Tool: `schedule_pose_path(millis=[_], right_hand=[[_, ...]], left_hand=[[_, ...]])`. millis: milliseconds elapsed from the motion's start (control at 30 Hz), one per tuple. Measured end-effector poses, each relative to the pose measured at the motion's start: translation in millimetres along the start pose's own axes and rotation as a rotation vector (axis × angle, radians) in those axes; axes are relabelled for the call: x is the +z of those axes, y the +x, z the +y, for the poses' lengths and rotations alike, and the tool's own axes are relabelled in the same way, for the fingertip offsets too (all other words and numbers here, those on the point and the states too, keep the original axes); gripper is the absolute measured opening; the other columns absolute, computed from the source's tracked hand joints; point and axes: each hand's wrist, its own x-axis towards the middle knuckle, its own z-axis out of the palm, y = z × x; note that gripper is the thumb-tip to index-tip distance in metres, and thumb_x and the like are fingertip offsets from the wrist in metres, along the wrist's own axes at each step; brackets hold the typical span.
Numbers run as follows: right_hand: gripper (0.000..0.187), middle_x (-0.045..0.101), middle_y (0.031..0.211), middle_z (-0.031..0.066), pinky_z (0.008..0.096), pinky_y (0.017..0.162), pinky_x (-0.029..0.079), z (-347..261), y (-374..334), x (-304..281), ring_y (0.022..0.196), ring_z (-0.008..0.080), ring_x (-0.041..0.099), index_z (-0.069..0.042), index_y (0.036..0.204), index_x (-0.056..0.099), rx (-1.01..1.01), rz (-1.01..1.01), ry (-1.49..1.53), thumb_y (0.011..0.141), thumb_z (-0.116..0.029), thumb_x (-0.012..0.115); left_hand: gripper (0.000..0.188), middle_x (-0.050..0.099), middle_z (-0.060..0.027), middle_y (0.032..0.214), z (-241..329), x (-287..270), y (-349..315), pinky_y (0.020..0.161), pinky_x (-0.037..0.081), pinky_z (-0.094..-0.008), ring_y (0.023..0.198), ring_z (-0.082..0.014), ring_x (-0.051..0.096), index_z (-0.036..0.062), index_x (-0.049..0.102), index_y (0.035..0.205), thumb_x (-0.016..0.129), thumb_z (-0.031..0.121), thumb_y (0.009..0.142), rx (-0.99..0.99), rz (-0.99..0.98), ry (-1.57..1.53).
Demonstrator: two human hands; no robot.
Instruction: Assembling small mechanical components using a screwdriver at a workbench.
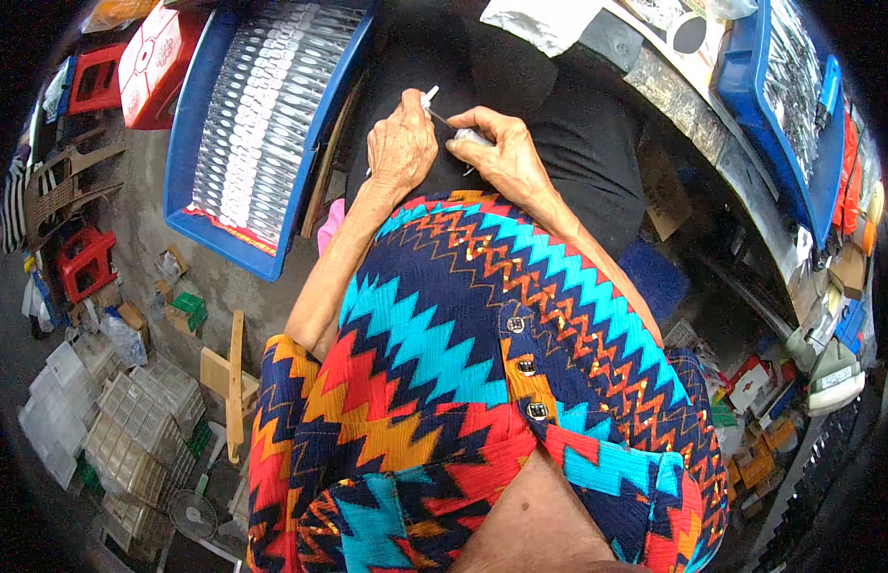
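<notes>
Over the dark-clothed lap, the left hand (402, 148) pinches a small white piece (429, 97) between thumb and fingers, its tip poking out at the far side. Just to the right, the right hand (506, 153) curls its fingers closed around a small pale item (473, 137); a thin dark strip shows between the hands. The piece in hand looks unfinished, being gripped and not laid down. At left, a blue tray (226, 250) carries neat rows of white-and-dark pieces (262, 124); whether these are done or waiting, I cannot tell.
</notes>
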Motion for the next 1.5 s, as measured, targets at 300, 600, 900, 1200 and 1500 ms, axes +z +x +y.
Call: schedule_pose_path(millis=[300,600,900,1200,1500], right_hand=[[0.023,0.057,0.063,0.0064,0.0267,0.05,0.043,1,-2,-2,0.053,0.0098,0.052,-0.002,0.094,0.06,-0.177,0.024,-0.021,0.075,-0.014,0.062],[0.023,0.06,0.066,0.0111,0.0294,0.051,0.044,3,-1,-2,0.054,0.0162,0.056,-0.004,0.095,0.06,-0.168,0.026,-0.06,0.075,-0.016,0.061],[0.025,0.052,0.068,0.0142,0.0378,0.051,0.047,-26,-14,1,0.06,0.0281,0.058,-0.004,0.096,0.054,-0.429,0.01,-0.904,0.072,-0.01,0.055],[0.021,0.051,0.063,0.0081,0.0274,0.048,0.046,-25,-16,5,0.06,0.0176,0.053,0.003,0.081,0.055,-0.84,0.036,-1.282,0.065,-0.011,0.055],[0.029,0.055,0.067,0.0196,0.0352,0.041,0.046,-34,-19,7,0.058,0.0277,0.06,0.008,0.095,0.051,-0.456,-0.141,-1.084,0.071,-0.007,0.052]], left_hand=[[0.02,0.059,-0.0244,0.077,-2,-1,5,0.063,0.043,-0.0505,0.072,-0.0422,0.057,0.0035,0.045,0.097,0.044,0.018,0.083,-0.081,-0.072,-0.065],[0.02,0.059,-0.0239,0.076,0,-1,6,0.064,0.043,-0.0509,0.072,-0.0419,0.057,0.0035,0.046,0.097,0.044,0.019,0.083,-0.087,-0.06,-0.064],[0.015,0.06,-0.0221,0.077,3,-1,0,0.058,0.046,-0.049,0.067,-0.0406,0.058,0.0023,0.046,0.087,0.045,0.017,0.081,0.003,0.002,0.001],[0.018,0.06,-0.0216,0.073,4,-3,0,0.056,0.048,-0.0459,0.065,-0.0379,0.059,0.0004,0.049,0.078,0.05,0.018,0.08,0.076,-0.041,0.005],[0.014,0.061,-0.0185,0.072,0,3,-7,0.054,0.048,-0.0446,0.063,-0.036,0.06,0.0036,0.051,0.078,0.051,0.018,0.079,0.072,0.005,-0.02]])
